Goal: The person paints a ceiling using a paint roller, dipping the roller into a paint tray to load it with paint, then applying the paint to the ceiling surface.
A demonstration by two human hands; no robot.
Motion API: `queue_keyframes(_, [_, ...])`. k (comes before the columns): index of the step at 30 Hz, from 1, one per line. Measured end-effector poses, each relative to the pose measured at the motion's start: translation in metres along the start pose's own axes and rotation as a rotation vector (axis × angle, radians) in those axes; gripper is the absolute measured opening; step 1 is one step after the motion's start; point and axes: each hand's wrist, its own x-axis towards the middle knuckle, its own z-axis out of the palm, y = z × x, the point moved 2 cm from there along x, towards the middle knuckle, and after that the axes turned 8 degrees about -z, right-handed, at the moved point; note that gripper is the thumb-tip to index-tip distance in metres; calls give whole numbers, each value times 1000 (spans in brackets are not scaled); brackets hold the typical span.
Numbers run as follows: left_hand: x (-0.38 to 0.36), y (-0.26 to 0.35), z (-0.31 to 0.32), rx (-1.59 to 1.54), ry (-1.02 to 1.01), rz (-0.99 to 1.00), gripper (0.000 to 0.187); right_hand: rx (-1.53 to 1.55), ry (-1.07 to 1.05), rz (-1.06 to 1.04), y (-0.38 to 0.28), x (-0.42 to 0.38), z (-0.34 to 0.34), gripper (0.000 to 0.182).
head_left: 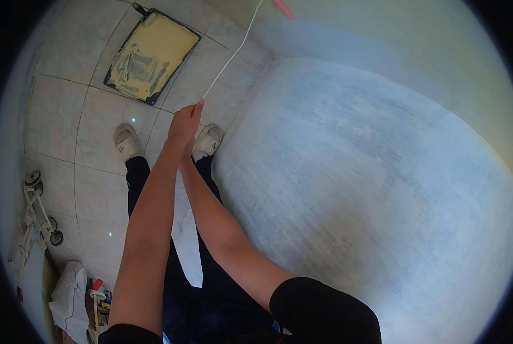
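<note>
Count: hands [185,121] two, one mostly hidden; rod [228,62] one; pink roller [282,8] one, partly in frame; tray [148,101] one; slippers [129,149] two; sleeves [325,307] two; wheels [56,238] at least two; white bag [72,301] one.

Dark, nearly black trousers [222,286] are what I notice first on this person. Just above them comes a top with plain black short sleeves [325,309], leaving the arms bare down to the left hand [183,123]. Beside the trousers' upper end I catch small bright-blue-and-white patches [276,325]; which garment they belong to, I can't tell. Below the trouser cuffs are chunky cream slippers [130,149], rounded at the toe, each with a small dark marking.
</note>
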Motion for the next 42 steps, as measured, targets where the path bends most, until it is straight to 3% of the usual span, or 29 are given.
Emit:
queue_keyframes(5, [16,-10,-5,42,29,-75,62,-22,-48,2,-2,3,9,7])
queue_keyframes(8, [7,-6,-6,15,22,-55,62,43,3,119,4,-3,6,6])
queue_keyframes(10, [-9,2,-4,5,14,-40,62,385,60,164,17,-10,0,7])
queue_keyframes(11, [-19,7,-2,-9,4,-31,63,391,58,159,11,-12,-1,7])
queue_keyframes(16, [-52,19,11,-46,19,-16,63,105,20,36,-25,-25,-19,7])
queue_keyframes(20, [-32,16,11,-139,35,-71,64,-86,5,-23,-20,-23,-33,8])
queue_keyframes(23, [-6,1,14,-44,87,-30,66,39,-33,43,10,-2,-18,13])
queue_keyframes(26, [29,-23,16,-36,73,-78,65,201,17,237,30,11,-3,18])
queue_keyframes(28, [47,-28,11,-49,28,-134,65,316,-65,435,41,20,5,12])
queue_keyframes(32, [48,-21,10,-54,-12,-155,64,344,-87,478,35,23,8,15])
queue_keyframes(34, [35,-16,10,-46,-27,-180,65,518,-2,474,25,12,4,15])
queue_keyframes(37, [7,-8,19,-60,-38,-173,65,342,49,423,0,-10,-11,16])
queue_keyframes(42, [-12,-11,51,-50,-43,-126,65,428,147,377,21,-28,-39,18])
